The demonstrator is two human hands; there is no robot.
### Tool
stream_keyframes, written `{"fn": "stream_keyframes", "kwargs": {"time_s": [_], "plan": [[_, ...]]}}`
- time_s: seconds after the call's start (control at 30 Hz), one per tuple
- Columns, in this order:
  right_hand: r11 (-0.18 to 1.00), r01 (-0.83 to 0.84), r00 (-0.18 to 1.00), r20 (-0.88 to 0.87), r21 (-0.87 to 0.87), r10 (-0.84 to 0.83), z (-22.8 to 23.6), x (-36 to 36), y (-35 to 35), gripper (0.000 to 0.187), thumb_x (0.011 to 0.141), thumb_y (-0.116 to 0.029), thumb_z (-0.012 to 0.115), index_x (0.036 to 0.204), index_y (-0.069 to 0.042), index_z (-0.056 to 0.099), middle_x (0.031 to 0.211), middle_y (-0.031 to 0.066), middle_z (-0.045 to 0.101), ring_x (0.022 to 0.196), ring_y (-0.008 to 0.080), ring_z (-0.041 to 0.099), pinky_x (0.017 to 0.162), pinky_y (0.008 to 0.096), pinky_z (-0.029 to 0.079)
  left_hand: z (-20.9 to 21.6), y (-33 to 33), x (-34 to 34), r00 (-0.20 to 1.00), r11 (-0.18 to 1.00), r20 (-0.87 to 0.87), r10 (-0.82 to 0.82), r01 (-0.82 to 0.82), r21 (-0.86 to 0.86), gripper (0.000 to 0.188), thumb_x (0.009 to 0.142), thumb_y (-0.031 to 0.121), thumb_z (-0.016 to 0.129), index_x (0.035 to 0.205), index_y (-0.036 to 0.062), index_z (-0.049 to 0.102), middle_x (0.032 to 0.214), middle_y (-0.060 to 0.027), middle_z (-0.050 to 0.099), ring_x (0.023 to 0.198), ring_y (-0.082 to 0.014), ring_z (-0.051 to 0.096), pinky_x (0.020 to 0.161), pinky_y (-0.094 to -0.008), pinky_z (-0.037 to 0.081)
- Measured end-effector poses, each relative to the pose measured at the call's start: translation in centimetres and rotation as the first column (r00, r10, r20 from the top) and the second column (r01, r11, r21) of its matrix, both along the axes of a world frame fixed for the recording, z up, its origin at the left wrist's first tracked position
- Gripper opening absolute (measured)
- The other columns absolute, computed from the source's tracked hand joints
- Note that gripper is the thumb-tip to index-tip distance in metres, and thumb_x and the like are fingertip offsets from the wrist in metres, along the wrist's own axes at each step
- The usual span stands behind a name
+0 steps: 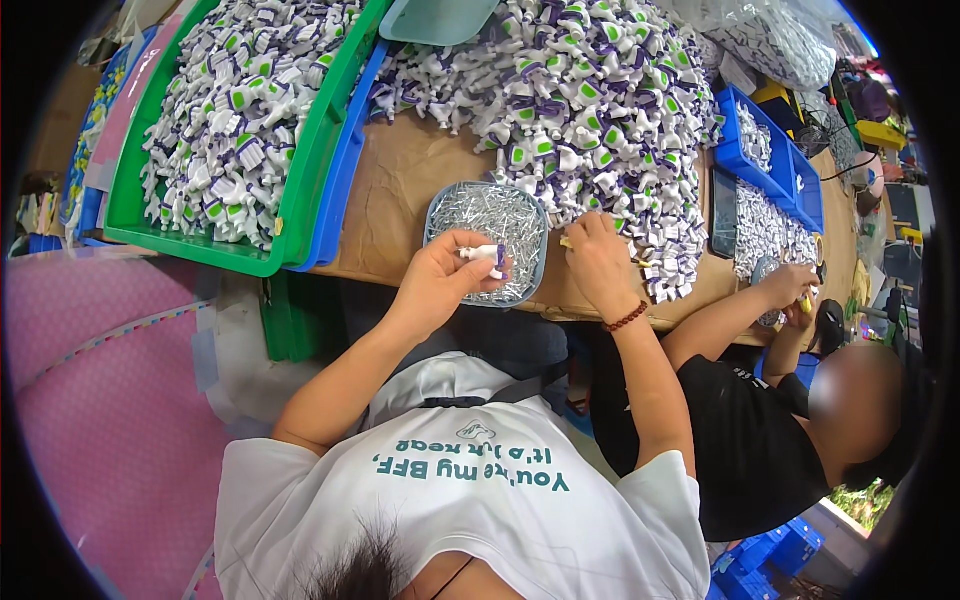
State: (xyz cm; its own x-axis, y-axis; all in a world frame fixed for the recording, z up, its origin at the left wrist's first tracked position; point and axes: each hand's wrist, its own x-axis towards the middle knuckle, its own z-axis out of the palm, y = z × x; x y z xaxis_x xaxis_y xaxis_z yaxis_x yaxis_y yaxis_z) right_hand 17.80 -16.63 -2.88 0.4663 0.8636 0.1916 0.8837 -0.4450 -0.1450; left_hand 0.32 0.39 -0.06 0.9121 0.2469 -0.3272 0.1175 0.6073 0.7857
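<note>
My left hand (436, 278) pinches a small white-and-purple toy figure body (484, 256) above a grey-blue tub (430, 225) of small silvery metal pins (488, 212). To its right, my right hand (600, 262) is at the near edge of a big heap of similar toy bodies (575, 110), white with purple and green patches. Its fingers are bent together, and a bit of yellow shows at the fingertips. Whatever these fingers hold is hidden from view.
A green crate (270, 262) full of the same toy bodies stands at the left, beside a blue crate edge (335, 190). Brown paper (385, 185) covers the table. Rightward are a phone (722, 212), a blue divided tray (735, 150) and a co-worker (760, 440) handling small parts.
</note>
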Motion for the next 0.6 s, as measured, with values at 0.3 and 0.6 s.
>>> {"fn": "stream_keyframes", "kwargs": {"time_s": [0.3,0.6], "plan": [[0.898,0.345,0.427,-0.897,0.273,0.109,6.1,-4.6,2.4,0.014,0.077,-0.001,0.064,0.092,-0.001,0.064,0.082,0.0044,0.063,0.071,0.0095,0.057,0.062,0.0227,0.045,1.3,0.1,0.1,0.992,0.971,-0.102,-0.078,0.052,-0.234,0.021,0.088,0.01,0.055,0.105,-0.0003,0.049,0.096,-0.0127,0.06,0.086,-0.0211,0.063,0.073,-0.0257,0.053],[0.901,0.315,0.363,-0.915,0.298,0.176,4.8,-5.3,1.9,0.01,0.079,0.001,0.062,0.09,0.001,0.063,0.085,0.0026,0.062,0.078,0.0077,0.055,0.07,0.0206,0.044,0.7,0.2,-0.1,0.993,0.94,-0.09,-0.072,0.037,-0.34,0.019,0.088,0.01,0.055,0.103,-0.001,0.051,0.095,-0.0131,0.06,0.085,-0.0217,0.063,0.072,-0.025,0.054]]}}
